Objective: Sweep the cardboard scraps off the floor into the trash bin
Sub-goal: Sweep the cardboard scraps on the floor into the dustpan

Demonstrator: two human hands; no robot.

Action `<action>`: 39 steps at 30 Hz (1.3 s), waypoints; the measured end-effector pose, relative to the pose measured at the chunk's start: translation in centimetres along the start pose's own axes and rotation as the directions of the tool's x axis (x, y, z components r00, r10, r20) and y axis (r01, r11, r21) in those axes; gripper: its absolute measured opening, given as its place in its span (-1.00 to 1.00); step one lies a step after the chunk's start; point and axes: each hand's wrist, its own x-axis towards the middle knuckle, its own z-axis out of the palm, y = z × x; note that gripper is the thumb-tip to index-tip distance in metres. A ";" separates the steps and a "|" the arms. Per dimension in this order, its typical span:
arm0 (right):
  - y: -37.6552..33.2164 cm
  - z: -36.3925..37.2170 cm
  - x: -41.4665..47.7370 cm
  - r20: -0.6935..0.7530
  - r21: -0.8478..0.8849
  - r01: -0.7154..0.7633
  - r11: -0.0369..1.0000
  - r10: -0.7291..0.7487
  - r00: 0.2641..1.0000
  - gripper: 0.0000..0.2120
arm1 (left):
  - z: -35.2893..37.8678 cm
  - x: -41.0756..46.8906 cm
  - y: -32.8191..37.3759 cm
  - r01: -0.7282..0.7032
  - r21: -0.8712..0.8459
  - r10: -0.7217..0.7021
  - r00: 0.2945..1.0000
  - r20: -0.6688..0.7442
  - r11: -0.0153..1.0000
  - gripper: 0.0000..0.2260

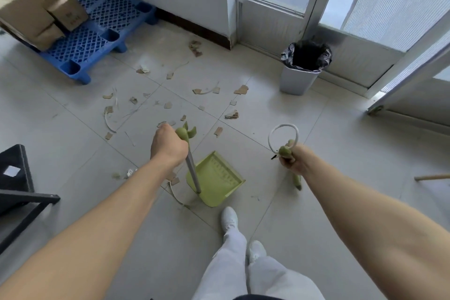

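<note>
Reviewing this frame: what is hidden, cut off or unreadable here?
All in the head view:
- Broom head: hidden behind the right hand and forearm; only a green tip shows.
- Trash bin contents: lost in the dark liner.
- Cardboard boxes: blurred and cut by the left and top edges; print unreadable.
- Wooden stick: cut off by the right edge.
- Dustpan handle top: covered by the left hand.

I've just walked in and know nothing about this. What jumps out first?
Torn cardboard scraps litter the tiled floor ahead. The left hand grips the pole of a green dustpan standing by the person's feet, while the right hand holds a green broom handle. A lined trash bin waits by the glass door.
</note>
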 end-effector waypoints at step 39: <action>-17.9 7.3 11.6 -0.088 -0.014 -0.040 0.999 0.038 0.995 -0.73 | 3.5 18.2 17.2 -0.068 -0.062 0.077 0.983 0.164 0.996 -0.86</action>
